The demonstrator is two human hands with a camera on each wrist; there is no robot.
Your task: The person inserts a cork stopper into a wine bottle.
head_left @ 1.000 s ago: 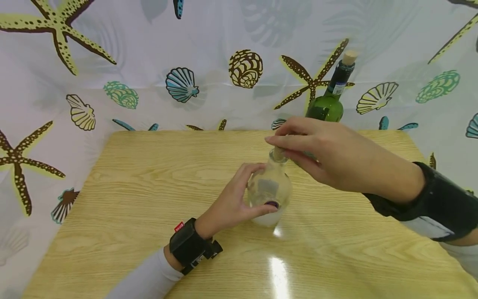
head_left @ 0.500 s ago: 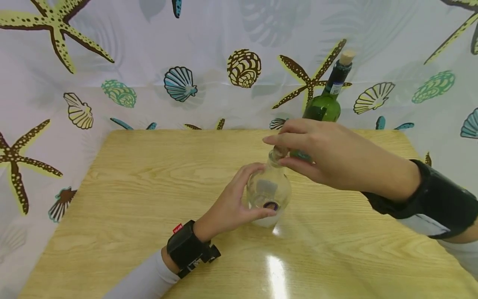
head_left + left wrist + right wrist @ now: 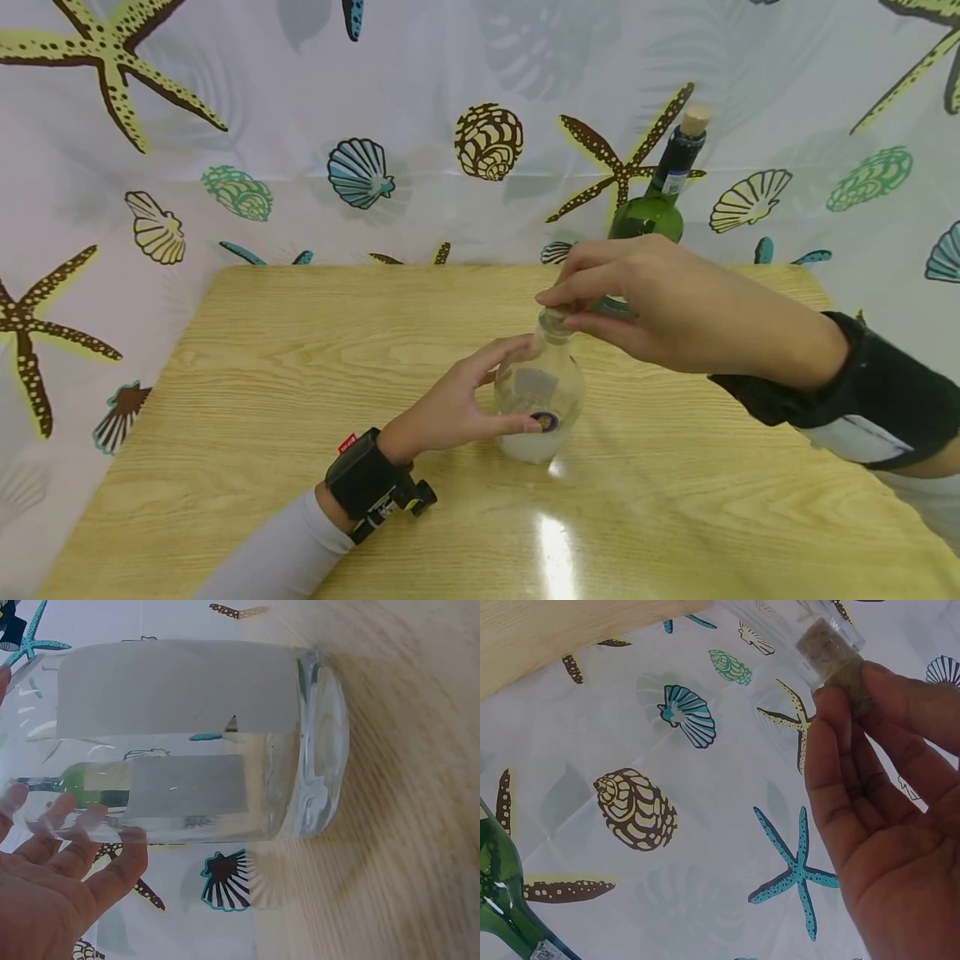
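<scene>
A clear round-bodied glass bottle (image 3: 542, 385) with a small dark round badge stands upright on the table. My left hand (image 3: 459, 404) grips its body from the left, thumb in front and fingers behind; through the glass in the left wrist view several fingertips (image 3: 90, 817) show against it. At the mouth, my right hand (image 3: 652, 300) pinches a cork (image 3: 829, 654) between thumb and fingers. The cork's lower part sits inside the bottle neck in the right wrist view. From above, the fingers mostly cover it, right at the rim.
Behind my right hand stands a green wine bottle (image 3: 648, 218) with a cork stopper (image 3: 696, 121) in its top. The wooden table (image 3: 300, 333) ends at a white curtain (image 3: 420, 83) printed with shells and starfish.
My right fingers have moved down closer to the bottle's rim with the cork. My left thumb has shifted slightly left, so more of the badge shows. The green bottle stays put.
</scene>
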